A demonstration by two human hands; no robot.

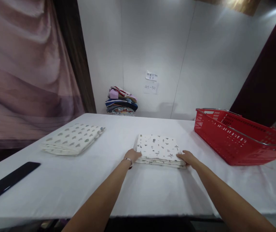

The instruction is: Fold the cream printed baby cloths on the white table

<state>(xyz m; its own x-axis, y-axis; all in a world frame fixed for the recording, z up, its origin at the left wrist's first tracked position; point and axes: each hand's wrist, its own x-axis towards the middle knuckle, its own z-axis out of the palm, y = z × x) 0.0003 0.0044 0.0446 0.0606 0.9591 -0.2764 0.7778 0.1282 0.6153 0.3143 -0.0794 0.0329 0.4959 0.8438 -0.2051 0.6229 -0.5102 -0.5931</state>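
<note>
A folded white cloth with small grey prints (157, 146) lies on the white table in front of me, several layers thick. My left hand (133, 155) grips its near left corner, thumb on top and the other fingers out of sight. At the near right corner, my right hand (187, 158) pinches the layers the same way. To the left rests a second folded cloth, cream with grey heart-like shapes (74, 138), apart from both hands.
A red plastic basket (225, 137) with metal handles stands on the right. On the left edge lies a long black flat object (10, 180). Behind the table is a stack of folded fabrics (121, 101) by the wall, near two paper notes (150, 87). A pinkish curtain (29, 64) hangs left.
</note>
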